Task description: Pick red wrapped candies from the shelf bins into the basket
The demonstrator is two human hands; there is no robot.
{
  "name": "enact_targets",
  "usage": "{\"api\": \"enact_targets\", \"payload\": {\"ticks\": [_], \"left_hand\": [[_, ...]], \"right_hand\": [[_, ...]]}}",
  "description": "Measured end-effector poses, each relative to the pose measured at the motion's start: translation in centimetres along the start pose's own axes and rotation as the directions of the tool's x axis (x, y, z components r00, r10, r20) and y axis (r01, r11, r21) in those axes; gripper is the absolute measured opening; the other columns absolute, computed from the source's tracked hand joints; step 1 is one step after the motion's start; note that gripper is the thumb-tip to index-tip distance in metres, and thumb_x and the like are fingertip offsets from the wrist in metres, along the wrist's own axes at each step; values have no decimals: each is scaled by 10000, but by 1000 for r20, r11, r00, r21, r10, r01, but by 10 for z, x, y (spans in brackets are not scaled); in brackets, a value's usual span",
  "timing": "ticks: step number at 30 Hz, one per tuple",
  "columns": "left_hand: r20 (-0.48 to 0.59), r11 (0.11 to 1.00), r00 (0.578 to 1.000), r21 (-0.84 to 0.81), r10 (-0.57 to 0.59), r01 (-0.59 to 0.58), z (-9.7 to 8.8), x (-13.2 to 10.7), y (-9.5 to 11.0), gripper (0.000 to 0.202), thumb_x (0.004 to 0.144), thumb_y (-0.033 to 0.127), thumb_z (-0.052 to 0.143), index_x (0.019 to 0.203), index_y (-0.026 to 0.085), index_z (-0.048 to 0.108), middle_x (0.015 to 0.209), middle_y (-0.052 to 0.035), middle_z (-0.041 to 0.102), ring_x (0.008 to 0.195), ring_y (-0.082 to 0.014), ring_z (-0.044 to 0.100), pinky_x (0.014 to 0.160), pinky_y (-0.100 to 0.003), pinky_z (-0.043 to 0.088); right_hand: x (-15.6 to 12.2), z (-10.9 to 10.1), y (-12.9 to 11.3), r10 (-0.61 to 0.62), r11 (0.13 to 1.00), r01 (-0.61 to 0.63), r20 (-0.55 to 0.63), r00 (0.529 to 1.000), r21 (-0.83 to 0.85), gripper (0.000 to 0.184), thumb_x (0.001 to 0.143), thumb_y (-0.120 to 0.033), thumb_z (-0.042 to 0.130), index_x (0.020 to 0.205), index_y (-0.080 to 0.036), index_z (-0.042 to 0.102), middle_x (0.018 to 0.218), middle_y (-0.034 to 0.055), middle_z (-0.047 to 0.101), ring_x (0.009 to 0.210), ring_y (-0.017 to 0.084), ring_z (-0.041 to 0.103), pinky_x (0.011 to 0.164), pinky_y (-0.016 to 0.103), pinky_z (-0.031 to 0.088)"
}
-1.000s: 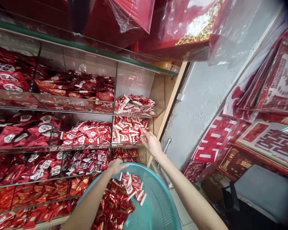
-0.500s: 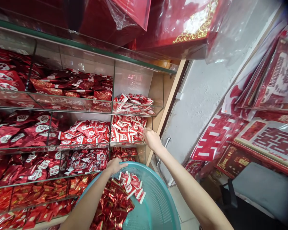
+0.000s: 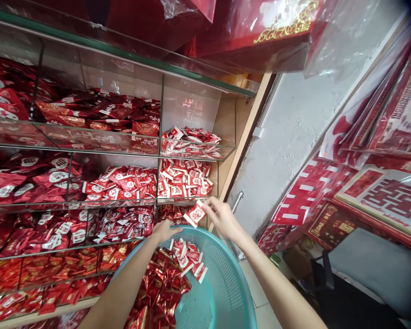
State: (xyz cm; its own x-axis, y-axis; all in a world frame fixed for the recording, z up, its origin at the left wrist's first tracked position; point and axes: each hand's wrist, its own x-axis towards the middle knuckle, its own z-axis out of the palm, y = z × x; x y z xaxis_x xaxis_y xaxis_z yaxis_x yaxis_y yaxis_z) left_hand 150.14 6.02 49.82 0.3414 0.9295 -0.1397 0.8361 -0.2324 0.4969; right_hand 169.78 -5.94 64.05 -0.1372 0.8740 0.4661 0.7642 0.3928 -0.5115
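My left hand (image 3: 164,230) grips the far rim of a teal plastic basket (image 3: 226,283). Dark red foil sweets and several red-and-white packets (image 3: 187,258) lie in the basket. A little above that rim, my right hand (image 3: 221,217) pinches one red-and-white packet (image 3: 196,213). Just behind it, a glass shelf compartment (image 3: 183,183) is piled with the same red-and-white packets.
Glass shelves (image 3: 71,141) full of red sweet packets fill the left. A white wall (image 3: 287,132) stands at the middle right. Red paper decorations in plastic (image 3: 380,192) lean at the right, and a grey seat (image 3: 373,274) sits below them. Red boxes (image 3: 267,32) hang overhead.
My right hand has drawn back from the shelf compartment and down toward the basket, now with one red-and-white packet between its fingers. My left hand has stayed on the rim.
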Motion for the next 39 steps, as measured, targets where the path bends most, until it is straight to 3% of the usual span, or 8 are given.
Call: {"api": "enact_targets", "payload": {"ticks": [4,9,18,24,27,31,35,39], "left_hand": [[3,1000,1000,13,-1,1,2,0,0,594,645,750,446,796,217,660,787,-39,691,768,-223,625,597,-246,368],[0,1000,1000,1,-16,16,1,-2,2,562,645,731,469,772,218,661,732,-22,683,720,-201,622,589,-238,364],[4,997,999,62,45,-45,-2,-2,3,490,697,676,460,698,216,629,715,-20,671,678,-174,606,565,-224,339],[-11,999,1000,51,21,-21,0,-1,0,532,674,706,463,748,210,641,743,-28,673,723,-190,612,583,-228,352],[-6,998,1000,65,21,-21,2,2,-2,530,680,703,458,752,211,642,748,-30,676,728,-190,615,586,-228,354],[-7,998,1000,58,3,-2,4,3,-3,556,666,732,446,779,225,645,758,-25,680,730,-199,619,586,-235,360],[-14,999,1000,41,-9,10,3,1,-2,559,648,737,465,799,230,644,772,-27,683,751,-209,619,597,-238,367],[-15,996,999,78,45,-44,2,1,-2,523,689,709,442,719,221,627,738,-31,673,712,-198,614,579,-235,354]], "right_hand": [[-22,44,27,86,996,-83,134,987,-29,210,928,-303,346,828,-205,501,681,-8,567,607,125,540,576,215,370],[-31,78,51,90,991,-72,161,983,-115,181,935,-255,332,868,-208,494,794,24,597,690,140,564,611,227,376],[-36,99,65,-18,992,55,302,953,-113,198,946,-263,295,901,-197,475,887,36,558,794,150,556,701,256,420],[-50,107,74,-91,938,222,428,899,-268,184,913,-172,317,921,-207,498,923,33,553,802,162,535,705,273,427],[-53,103,74,-137,916,287,454,880,-279,180,866,-121,363,948,-196,505,958,48,559,885,178,526,776,291,429],[-42,83,61,-211,915,332,430,878,-228,253,800,-93,420,1017,-190,506,1036,64,550,966,191,506,854,318,415],[-12,52,43,-239,936,289,241,941,-201,258,864,-140,356,1072,-193,499,1025,73,554,964,186,513,866,323,411],[26,19,33,-149,952,147,14,989,-269,284,904,-167,300,1130,-197,469,1073,81,539,961,179,536,827,295,423]]}}
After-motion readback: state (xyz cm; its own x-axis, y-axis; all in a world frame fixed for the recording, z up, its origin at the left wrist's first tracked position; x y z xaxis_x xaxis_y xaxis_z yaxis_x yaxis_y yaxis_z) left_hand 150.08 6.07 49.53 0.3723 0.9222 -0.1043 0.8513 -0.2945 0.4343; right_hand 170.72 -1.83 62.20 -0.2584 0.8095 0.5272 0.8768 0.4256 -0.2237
